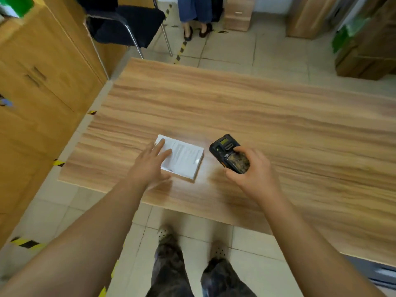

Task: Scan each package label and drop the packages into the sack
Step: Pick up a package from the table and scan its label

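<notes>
While your left hand (150, 161) lies flat with straight fingers on the near-left part of the flat white rectangular package (184, 158), that package sits label-up on the wood-grain table (278, 116) near its front edge. Your right hand (250, 170) is wrapped around the black handheld scanner (230, 154) just beside the package, screen end pointing away from you.
</notes>
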The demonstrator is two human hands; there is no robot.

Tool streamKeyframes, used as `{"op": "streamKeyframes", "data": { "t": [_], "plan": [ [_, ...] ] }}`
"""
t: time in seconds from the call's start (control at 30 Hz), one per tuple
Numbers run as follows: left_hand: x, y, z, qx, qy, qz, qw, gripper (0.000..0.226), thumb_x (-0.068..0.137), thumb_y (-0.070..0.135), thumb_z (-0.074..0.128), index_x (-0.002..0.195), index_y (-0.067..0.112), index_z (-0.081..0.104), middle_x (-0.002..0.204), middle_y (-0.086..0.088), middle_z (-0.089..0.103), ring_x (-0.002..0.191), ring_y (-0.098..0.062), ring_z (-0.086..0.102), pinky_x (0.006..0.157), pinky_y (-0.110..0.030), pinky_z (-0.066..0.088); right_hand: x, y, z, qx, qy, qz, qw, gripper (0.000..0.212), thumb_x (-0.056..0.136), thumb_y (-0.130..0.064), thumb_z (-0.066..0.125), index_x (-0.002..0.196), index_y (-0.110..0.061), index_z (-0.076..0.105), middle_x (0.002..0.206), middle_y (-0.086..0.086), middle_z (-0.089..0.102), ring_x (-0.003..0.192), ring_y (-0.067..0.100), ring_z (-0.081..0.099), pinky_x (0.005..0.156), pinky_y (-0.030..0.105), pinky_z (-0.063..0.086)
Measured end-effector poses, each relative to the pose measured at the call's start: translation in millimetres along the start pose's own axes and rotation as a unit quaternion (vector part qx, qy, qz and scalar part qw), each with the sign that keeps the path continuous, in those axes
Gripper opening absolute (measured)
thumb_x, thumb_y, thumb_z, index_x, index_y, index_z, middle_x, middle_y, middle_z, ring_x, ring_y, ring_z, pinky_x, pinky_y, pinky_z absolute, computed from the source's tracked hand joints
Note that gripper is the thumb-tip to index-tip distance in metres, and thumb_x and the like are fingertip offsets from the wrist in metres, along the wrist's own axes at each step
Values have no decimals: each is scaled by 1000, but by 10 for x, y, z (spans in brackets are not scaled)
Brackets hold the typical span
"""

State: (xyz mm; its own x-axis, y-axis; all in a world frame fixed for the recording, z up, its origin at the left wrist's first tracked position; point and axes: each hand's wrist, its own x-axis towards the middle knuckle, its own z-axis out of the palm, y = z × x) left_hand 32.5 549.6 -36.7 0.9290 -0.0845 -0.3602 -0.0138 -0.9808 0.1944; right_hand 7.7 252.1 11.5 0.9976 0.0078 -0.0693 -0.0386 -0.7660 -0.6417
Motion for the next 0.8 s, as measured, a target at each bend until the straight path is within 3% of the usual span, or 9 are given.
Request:
{"op": "streamKeyframes", "data": {
  "t": [0.07,0.2,0.27,0.37,0.43,0.53,0.7,0.8],
  "plan": [
    [177,-77,12,28,-6,30,999,85,86,50,67,156,30,21,167,2,1,153,-23,1,122,-38,12,25,-18,71,0,10,18,1000,59,73,-40,79,127,-32,56,121,-9,55,107,13,54,79,31,43],
    [426,70,-36,82,70,35,994,86,75,70,65,144,25,41,145,-9,38,128,-31,38,104,-41,34,78,-106,201,2,37,58,998,60,71,-40,79,126,-32,57,125,-11,55,109,11,55,81,30,46],
    [541,154,-72,95,73,23,993,87,71,77,62,138,25,44,139,-10,39,126,-32,38,104,-42,32,123,-151,249,3,47,76,996,59,71,-41,78,126,-32,57,124,-11,56,109,11,54,81,29,43],
    [717,27,-118,66,25,45,996,91,66,73,70,139,27,38,157,-12,20,141,-34,22,116,-45,16,185,-200,279,6,66,101,993,58,72,-42,78,126,-33,57,121,-12,55,107,10,54,77,27,40],
    [776,-41,-157,29,-12,39,999,96,66,69,73,143,27,34,151,-12,30,136,-32,29,112,-42,26,198,-206,275,1,75,113,991,58,72,-42,78,126,-33,57,119,-12,56,107,10,54,76,27,39],
    [758,101,-149,35,17,-6,999,95,67,74,68,139,21,36,129,-12,45,120,-32,39,99,-42,37,204,-185,241,4,87,119,989,58,72,-42,79,125,-33,58,118,-12,57,108,11,55,77,29,42],
    [690,493,-102,51,18,-52,997,99,64,74,69,137,16,37,131,-10,43,115,-34,43,95,-42,38,218,-45,90,11,87,102,991,59,70,-42,79,125,-31,59,121,-11,57,111,11,54,84,32,46],
    [654,651,-121,-72,11,-62,995,87,74,67,66,139,14,43,134,-12,49,120,-34,45,99,-41,38,214,76,-39,15,87,89,992,58,70,-39,79,124,-31,59,120,-11,56,110,9,53,79,27,40]
  ]
}}
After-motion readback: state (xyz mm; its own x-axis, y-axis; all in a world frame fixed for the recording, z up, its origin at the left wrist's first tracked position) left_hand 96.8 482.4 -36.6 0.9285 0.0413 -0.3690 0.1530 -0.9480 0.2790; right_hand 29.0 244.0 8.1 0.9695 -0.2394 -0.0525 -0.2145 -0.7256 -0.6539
